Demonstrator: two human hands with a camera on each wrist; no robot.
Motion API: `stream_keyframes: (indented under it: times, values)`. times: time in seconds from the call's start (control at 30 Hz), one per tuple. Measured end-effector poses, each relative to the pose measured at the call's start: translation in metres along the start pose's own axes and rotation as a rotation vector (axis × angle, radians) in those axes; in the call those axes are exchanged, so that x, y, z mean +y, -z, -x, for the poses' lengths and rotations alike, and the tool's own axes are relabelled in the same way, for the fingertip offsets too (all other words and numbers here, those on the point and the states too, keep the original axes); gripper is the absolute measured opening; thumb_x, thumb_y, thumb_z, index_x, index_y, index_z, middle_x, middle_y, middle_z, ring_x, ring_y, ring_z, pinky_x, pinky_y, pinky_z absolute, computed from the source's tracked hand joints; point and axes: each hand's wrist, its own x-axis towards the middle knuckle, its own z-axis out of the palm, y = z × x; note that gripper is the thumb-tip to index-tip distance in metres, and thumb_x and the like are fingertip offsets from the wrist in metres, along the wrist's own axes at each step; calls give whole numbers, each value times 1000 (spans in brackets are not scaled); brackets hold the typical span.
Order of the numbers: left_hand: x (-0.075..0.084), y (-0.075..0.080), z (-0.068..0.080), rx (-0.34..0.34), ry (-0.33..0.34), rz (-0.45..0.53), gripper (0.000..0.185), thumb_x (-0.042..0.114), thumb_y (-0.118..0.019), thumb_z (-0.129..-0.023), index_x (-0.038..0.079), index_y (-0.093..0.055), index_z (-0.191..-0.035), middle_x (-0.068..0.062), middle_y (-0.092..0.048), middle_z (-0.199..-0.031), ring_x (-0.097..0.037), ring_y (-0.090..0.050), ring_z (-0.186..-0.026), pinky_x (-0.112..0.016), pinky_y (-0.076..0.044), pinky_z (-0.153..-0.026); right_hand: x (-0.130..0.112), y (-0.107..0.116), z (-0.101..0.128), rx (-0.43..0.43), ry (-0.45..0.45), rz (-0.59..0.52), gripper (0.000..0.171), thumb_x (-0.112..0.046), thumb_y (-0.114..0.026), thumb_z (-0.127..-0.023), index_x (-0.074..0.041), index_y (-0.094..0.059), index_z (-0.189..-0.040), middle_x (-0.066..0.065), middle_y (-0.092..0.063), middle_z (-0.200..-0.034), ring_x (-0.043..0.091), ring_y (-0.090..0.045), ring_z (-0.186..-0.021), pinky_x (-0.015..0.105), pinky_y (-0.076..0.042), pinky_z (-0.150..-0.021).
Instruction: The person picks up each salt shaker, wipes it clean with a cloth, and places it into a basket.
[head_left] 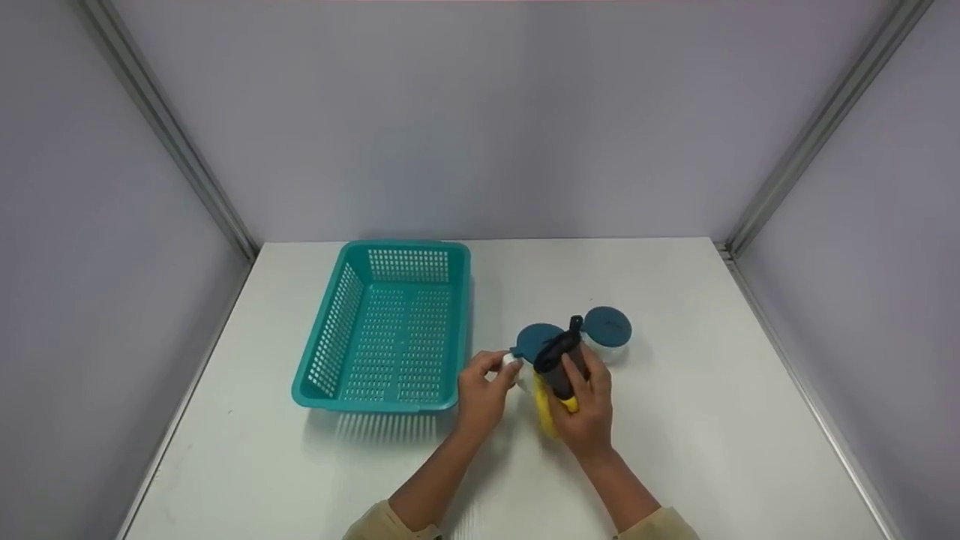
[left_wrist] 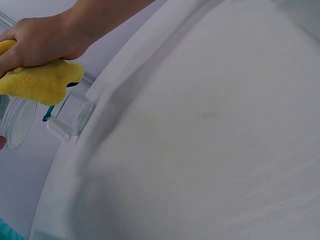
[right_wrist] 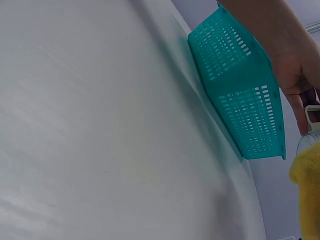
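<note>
My left hand [head_left: 481, 391] pinches the white handle [head_left: 511, 361] of a clear jar [left_wrist: 19, 122] with a blue lid [head_left: 538, 341]. Beside it, my right hand [head_left: 587, 409] grips a dark cylindrical container with a black top [head_left: 561, 360], along with a yellow cloth [left_wrist: 42, 82]. In the head view the cloth hangs below the container. The right wrist view shows the left fingers at the white handle, close to the cloth. How far the cloth touches the jar is hidden. A second clear jar with a blue lid [head_left: 607, 327] stands just beyond the right hand.
A teal perforated basket [head_left: 420, 407] stands on the white table [head_left: 247, 465], left of the hands. Pale panels [head_left: 450, 120] enclose the table at the back and both sides, with metal corner posts [head_left: 172, 135].
</note>
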Motion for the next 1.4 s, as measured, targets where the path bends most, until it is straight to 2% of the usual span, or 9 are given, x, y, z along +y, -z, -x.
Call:
stream_keyframes:
  times: [0.17,0.27,0.47,0.57,0.8,0.97,1.2,1.4]
  values:
    - [-1,2,0,1,-5,-20,9,22,-73,-90,17,-73,-98,3,-66,-89,-16,-63,-88,-25,-60,-71,1,3,0,-6,31,39,40,-29,-64,-94,-5,-65,-126,24,-51,-137,36,-50,-123,26,-37,-113]
    - [-2,2,0,2,-36,-51,10,23,-73,-90,17,-73,-98,3,-66,-89,-15,-61,-87,-25,-59,-72,2,6,-1,-11,35,45,36,-27,-63,-93,-7,-68,-123,23,-54,-133,35,-52,-120,25,-37,-113]
    - [-2,2,0,17,-132,-106,15,24,-73,-90,13,-74,-99,0,-67,-90,-13,-60,-85,-31,-55,-78,2,13,-11,-36,35,63,37,-18,-62,-78,-8,-73,-112,19,-62,-123,33,-56,-111,21,-36,-111]
    - [-2,2,1,15,-142,-118,14,24,-73,-90,14,-74,-99,2,-66,-89,-11,-60,-84,-30,-54,-76,-1,17,-17,-67,23,83,37,-18,-63,-74,-9,-74,-108,17,-64,-122,32,-57,-110,19,-34,-111]
    - [-4,0,0,-13,-173,-167,12,23,-73,-90,14,-75,-98,4,-64,-87,-8,-57,-80,-28,-54,-70,-5,19,-28,-108,-17,97,31,-19,-65,-74,-8,-76,-101,11,-66,-122,30,-57,-109,21,-36,-106]
    - [-6,-1,0,-9,-180,-166,11,22,-73,-90,16,-75,-99,5,-63,-88,-9,-57,-81,-21,-55,-69,-2,20,-31,-111,-94,80,29,-18,-66,-76,-7,-76,-101,8,-66,-123,28,-57,-113,19,-36,-108]
    - [-9,-2,4,-5,-153,-161,12,23,-73,-89,16,-74,-99,5,-63,-89,-9,-57,-82,-27,-56,-71,3,24,-26,-115,-246,81,29,-11,-68,-77,-6,-75,-105,8,-65,-124,25,-57,-115,11,-33,-107]
    - [-11,0,9,-16,-124,-159,13,24,-72,-91,17,-74,-101,5,-63,-90,-10,-57,-83,-23,-56,-70,3,30,-22,-126,-386,102,29,-8,-69,-80,-7,-74,-108,7,-63,-126,24,-55,-116,8,-34,-103]
